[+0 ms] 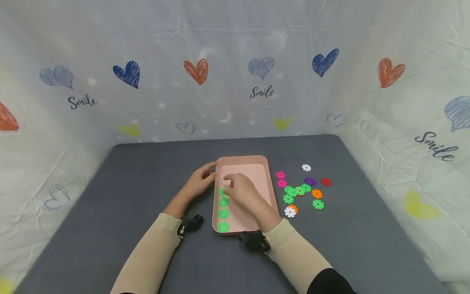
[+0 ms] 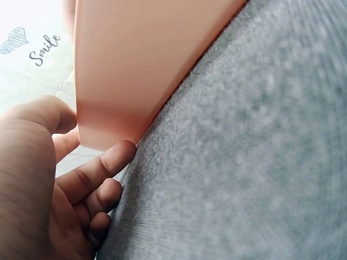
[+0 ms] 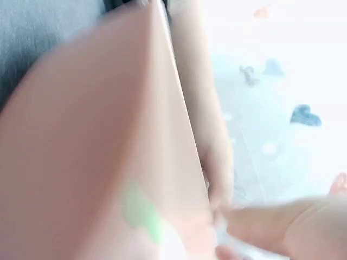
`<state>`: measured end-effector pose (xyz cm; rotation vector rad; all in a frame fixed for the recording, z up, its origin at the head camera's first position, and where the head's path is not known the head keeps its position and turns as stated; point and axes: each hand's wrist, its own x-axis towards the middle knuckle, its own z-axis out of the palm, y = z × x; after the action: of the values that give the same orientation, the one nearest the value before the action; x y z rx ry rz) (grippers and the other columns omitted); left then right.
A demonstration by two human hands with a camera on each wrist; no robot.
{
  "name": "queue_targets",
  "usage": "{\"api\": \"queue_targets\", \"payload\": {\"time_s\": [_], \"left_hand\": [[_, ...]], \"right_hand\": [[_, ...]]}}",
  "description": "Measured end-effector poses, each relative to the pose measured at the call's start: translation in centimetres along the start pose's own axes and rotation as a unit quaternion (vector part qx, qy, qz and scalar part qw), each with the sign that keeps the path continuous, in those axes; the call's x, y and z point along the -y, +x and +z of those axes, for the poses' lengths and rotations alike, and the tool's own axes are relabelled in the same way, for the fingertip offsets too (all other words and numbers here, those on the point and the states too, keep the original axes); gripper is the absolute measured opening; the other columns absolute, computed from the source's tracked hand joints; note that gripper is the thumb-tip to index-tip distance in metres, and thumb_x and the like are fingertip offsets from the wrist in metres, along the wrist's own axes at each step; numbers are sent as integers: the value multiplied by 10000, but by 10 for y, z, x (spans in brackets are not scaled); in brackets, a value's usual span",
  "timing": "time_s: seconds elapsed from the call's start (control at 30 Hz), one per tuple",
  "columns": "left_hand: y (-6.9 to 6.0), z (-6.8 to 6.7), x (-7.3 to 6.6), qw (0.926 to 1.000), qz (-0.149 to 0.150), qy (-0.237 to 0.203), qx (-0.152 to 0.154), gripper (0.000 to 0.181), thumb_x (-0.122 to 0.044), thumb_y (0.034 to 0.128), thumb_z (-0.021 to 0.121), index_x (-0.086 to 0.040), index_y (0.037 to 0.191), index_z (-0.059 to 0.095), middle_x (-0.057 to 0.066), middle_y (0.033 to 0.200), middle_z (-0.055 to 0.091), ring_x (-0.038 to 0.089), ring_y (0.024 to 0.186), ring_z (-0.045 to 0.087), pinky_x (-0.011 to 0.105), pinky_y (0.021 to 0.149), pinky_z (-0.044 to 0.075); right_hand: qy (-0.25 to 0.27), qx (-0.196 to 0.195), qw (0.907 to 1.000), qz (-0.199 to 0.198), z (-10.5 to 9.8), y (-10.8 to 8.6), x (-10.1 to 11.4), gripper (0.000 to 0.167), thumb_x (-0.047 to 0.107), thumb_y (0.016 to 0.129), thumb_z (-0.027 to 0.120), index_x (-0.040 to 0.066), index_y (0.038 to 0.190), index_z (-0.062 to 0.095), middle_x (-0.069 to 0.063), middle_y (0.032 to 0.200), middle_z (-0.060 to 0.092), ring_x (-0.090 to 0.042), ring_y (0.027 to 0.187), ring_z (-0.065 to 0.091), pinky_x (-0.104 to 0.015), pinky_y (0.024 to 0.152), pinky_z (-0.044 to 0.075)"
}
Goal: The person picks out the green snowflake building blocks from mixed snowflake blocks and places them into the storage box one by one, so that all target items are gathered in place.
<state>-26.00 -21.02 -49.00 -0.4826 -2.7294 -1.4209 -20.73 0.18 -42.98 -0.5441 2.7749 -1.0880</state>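
Note:
A pink tray (image 1: 249, 173) holds several green flower-shaped discs (image 1: 223, 213) in a column along its left side. My left hand (image 1: 200, 179) is at the tray's upper left edge. In the left wrist view its thumb and a fingertip touch the tray's outer wall (image 2: 124, 70), while the other fingers of the hand (image 2: 81, 200) bend loosely. Over the tray's left half is my right hand (image 1: 244, 192), fingers bent and apart, beside the topmost green disc (image 1: 222, 191). The right wrist view is blurred; a green disc (image 3: 142, 214) lies near the hand (image 3: 287, 225), and nothing held can be made out.
Right of the tray, loose discs lie on the grey table (image 1: 367, 237): several green (image 1: 318, 204), pink (image 1: 280, 175), orange (image 1: 316, 193), purple (image 1: 310, 181), red (image 1: 325, 182) and white (image 1: 306, 167). A pale curtain (image 1: 227, 41) with printed hearts stands around the table.

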Motion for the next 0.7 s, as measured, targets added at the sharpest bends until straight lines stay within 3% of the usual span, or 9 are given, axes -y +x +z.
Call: {"api": "queue_targets", "payload": {"time_s": [0.1,0.2,0.27,0.37,0.47,0.6,0.7], "left_hand": [[0,0,2,10000,-46,-13,62,505,-273,1064,599,-119,1533,491,111,1010,708,209,825,605,400,752,450],[-1,2,3,9999,-105,-46,102,521,-287,1062,604,-126,1542,480,112,1061,721,223,893,649,431,816,469],[-1,3,3,9999,-123,-53,93,524,-277,1061,609,-124,1544,477,119,1087,727,236,942,670,454,863,476],[-2,4,3,9998,-153,-84,72,520,-259,1057,617,-128,1542,481,123,1102,728,254,985,679,482,903,477],[-2,4,2,9998,-152,-109,58,515,-251,1054,624,-133,1538,489,116,1084,728,255,981,679,478,892,480],[-2,2,1,9998,-83,-163,29,508,-251,1053,626,-127,1530,501,113,1045,730,253,957,683,447,852,477],[0,0,2,9999,4,-120,-13,506,-248,1052,628,-118,1525,504,115,1031,732,252,938,686,439,835,477]], "right_hand": [[390,-75,9988,-271,-32,-4,-2,396,171,971,733,71,1348,669,-69,987,645,-191,767,553,-341,687,466],[711,-192,9970,-226,-68,-11,-23,359,196,984,720,94,1327,684,-59,946,616,-183,717,504,-344,636,433],[692,-261,9972,-68,-90,-15,-47,339,184,989,708,69,1307,688,-50,868,572,-176,667,454,-348,611,406],[358,-174,9976,562,-114,-23,-86,327,172,983,706,25,1274,682,-46,776,476,-174,634,388,-357,623,377],[137,299,9931,1127,-129,-32,-115,312,118,949,729,-16,1226,677,-94,868,556,-196,685,454,-359,652,413],[342,1084,9756,1881,-134,-40,-132,289,57,881,783,3,1142,673,-144,1069,616,-251,843,538,-373,694,460],[534,1238,9686,2090,-130,-41,-137,261,26,843,809,7,1067,676,-138,1010,625,-268,847,556,-382,699,472]]}}
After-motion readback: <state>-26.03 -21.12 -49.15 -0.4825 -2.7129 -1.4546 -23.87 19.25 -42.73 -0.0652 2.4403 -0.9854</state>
